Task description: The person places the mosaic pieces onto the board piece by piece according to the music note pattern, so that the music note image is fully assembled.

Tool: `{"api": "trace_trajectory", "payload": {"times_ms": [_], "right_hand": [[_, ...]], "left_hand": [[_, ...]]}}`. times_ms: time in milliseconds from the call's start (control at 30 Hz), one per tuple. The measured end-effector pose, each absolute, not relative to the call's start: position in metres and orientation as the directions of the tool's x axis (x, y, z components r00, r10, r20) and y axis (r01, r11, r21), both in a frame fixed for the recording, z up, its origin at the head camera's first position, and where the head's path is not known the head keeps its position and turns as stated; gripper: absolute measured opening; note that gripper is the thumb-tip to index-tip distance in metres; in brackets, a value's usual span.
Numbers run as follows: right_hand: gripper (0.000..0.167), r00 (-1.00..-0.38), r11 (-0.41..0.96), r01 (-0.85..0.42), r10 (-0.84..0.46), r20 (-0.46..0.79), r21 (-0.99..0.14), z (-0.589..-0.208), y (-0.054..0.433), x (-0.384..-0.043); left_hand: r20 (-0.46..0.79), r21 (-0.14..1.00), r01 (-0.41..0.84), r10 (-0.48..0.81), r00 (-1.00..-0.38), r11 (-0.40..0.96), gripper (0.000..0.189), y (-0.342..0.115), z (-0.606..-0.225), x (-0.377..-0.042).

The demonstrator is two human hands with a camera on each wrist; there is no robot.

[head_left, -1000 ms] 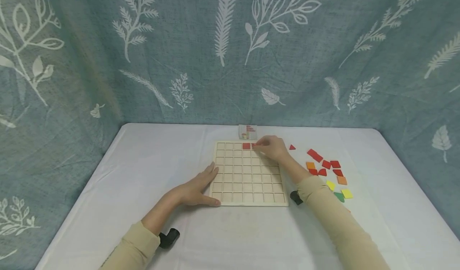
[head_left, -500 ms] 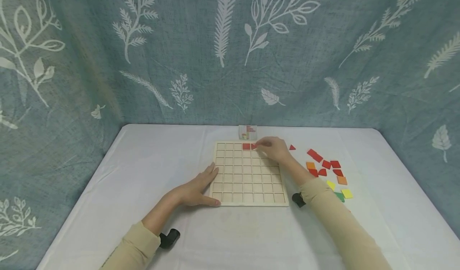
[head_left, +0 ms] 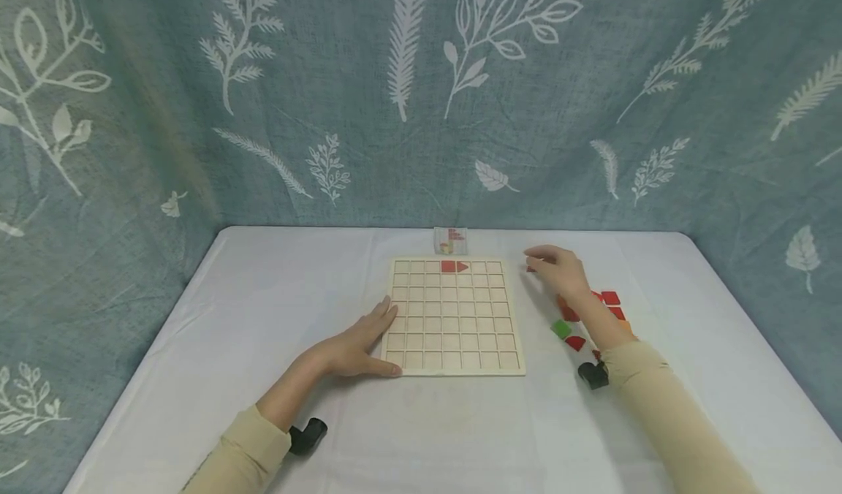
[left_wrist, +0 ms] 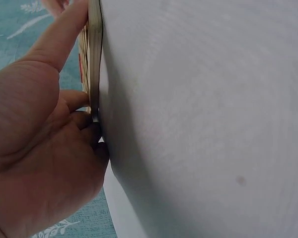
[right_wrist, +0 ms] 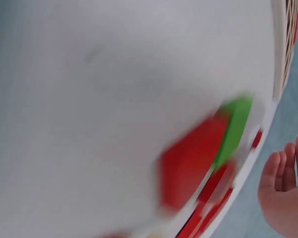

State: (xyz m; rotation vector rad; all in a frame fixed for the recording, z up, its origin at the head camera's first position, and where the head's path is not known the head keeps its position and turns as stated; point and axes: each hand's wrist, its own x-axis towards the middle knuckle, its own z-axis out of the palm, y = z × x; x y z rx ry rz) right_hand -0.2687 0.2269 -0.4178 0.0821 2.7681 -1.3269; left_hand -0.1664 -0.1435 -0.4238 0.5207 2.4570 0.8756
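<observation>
My left hand (head_left: 358, 344) lies at the left side of a square wooden grid board (head_left: 454, 373), its fingers spread along the rim and its thumb at the near corner. In the left wrist view the thumb and fingers touch the board's edge (left_wrist: 94, 59). A red square tile (head_left: 449, 267) and a red triangle tile (head_left: 463, 267) sit side by side in the board's top row. Right of the board, my right hand (head_left: 559, 271) hovers with its fingertips near another red triangle tile (head_left: 529, 268). In the right wrist view its fingers (right_wrist: 283, 171) are extended, holding nothing visible.
Beneath the right forearm lie several loose tiles, including a green one (head_left: 561, 329), a red rounded one (head_left: 575, 343) and a red four-sided one (head_left: 610, 298). A small clear packet (head_left: 450, 242) rests behind the board. A patterned curtain (head_left: 421, 114) hangs behind the table.
My right hand has let go of the red triangle tile, now in the top row beside the red square, and moved right toward the loose tiles. My left hand stays on the board.
</observation>
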Motion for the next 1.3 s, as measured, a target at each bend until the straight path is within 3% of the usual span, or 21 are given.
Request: {"api": "trace_trajectory", "payload": {"times_ms": [333,567,800,1067,1300], "right_hand": [[0.043,-0.988,0.704,0.152,0.082,-0.133,-0.693,-0.420,0.283,-0.253],[0.046,-0.975,0.718,0.203,0.082,-0.209,-0.666,-0.421,0.290,-0.251],[0.047,-0.982,0.743,0.173,0.082,-0.169,-0.647,-0.424,0.291,-0.252],[0.054,-0.989,0.689,0.142,0.072,-0.128,-0.711,-0.424,0.280,-0.253],[0.049,-0.991,0.615,0.120,0.022,-0.136,-0.780,-0.423,0.250,-0.254]], "left_hand": [[-0.298,0.675,0.194,0.504,-0.811,0.711,0.108,-0.145,-0.425,-0.166],[-0.292,0.677,0.202,0.510,-0.809,0.708,0.108,-0.145,-0.425,-0.166],[-0.287,0.676,0.212,0.516,-0.807,0.706,0.107,-0.145,-0.424,-0.166],[-0.292,0.671,0.207,0.510,-0.809,0.712,0.107,-0.145,-0.424,-0.165],[-0.287,0.677,0.209,0.515,-0.808,0.706,0.107,-0.146,-0.424,-0.165]]}}
